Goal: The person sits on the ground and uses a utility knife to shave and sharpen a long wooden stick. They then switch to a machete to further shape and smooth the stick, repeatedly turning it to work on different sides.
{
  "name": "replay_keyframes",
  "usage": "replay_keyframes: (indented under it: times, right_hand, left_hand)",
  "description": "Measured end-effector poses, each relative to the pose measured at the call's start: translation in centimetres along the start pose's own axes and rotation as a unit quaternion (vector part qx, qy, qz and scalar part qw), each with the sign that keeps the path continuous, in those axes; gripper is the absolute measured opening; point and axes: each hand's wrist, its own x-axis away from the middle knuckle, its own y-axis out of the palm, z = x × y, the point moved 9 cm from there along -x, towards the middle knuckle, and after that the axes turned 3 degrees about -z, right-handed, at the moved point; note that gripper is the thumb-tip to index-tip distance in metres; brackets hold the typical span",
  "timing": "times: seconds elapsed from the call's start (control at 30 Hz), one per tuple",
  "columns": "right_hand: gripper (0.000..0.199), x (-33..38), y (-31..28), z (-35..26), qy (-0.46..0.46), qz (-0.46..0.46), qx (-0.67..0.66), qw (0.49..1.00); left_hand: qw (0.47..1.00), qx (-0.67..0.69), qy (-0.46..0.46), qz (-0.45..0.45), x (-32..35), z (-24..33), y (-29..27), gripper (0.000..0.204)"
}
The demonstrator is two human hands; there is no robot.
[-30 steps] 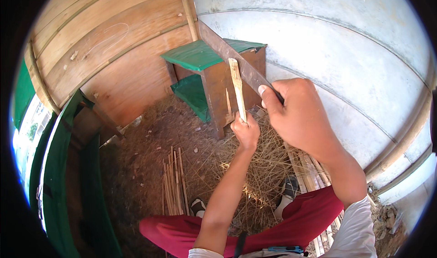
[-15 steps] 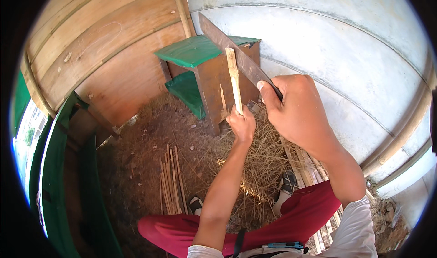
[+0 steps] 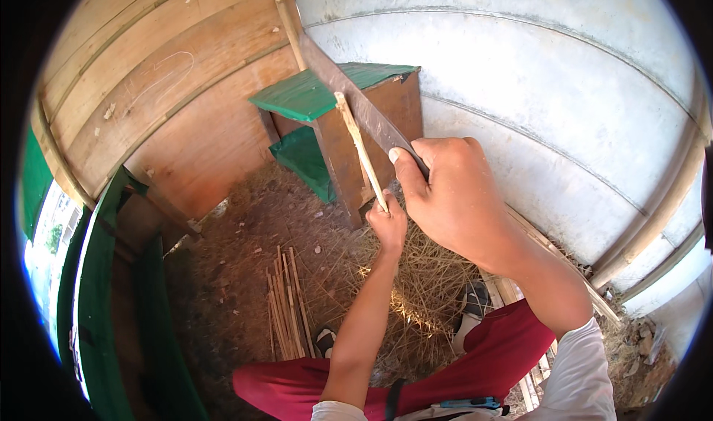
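My right hand (image 3: pixel 451 198) grips a machete (image 3: pixel 368 115) low on its long dark blade, the thumb pressed along the side; the handle is hidden in the fist. My left hand (image 3: pixel 387 224) is closed round the lower end of a pale split bamboo stick (image 3: pixel 358 143), which tilts up and to the left. The upper end of the stick lies against the machete's edge or just in front of it; I cannot tell how far they touch. A heap of thin shavings (image 3: pixel 423 280) covers the ground below my hands, between my feet.
Several bamboo strips (image 3: pixel 288 302) lie left of my feet, with longer slats (image 3: pixel 531 384) to the right. Ahead stands a wooden box with a green top (image 3: pixel 304 98). A plywood wall (image 3: pixel 200 109), a pale sheet wall (image 3: pixel 520 79) and a green-covered frame (image 3: pixel 100 295) surround me.
The machete and my right hand have moved left and slightly down. The stick leans further left, and its upper end has moved left with the blade.
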Motion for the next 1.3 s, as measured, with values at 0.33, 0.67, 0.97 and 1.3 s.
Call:
replay_keyframes:
  times: [0.33,0.67,0.97,1.3]
  right_hand:
    - [0.035,0.9,-2.5,-2.9,-0.039,0.103,-0.001,0.994]
    - [0.036,1.6,2.0,2.3,-0.061,0.057,0.101,0.991]
    - [0.036,0.4,-0.2,-0.4,-0.038,0.120,0.045,0.991]
    - [0.035,0.3,-0.6,-1.1,-0.057,0.136,0.059,0.987]
  left_hand:
    - [0.997,-0.051,0.036,0.039,0.5,0.1,-0.7,0.035]
    - [0.996,-0.027,0.067,0.048,1.0,-1.2,0.5,0.025]
    - [0.993,-0.056,0.091,0.047,0.9,-2.4,-0.5,0.022]
    - [0.988,-0.050,0.128,0.065,1.5,1.1,0.5,0.019]
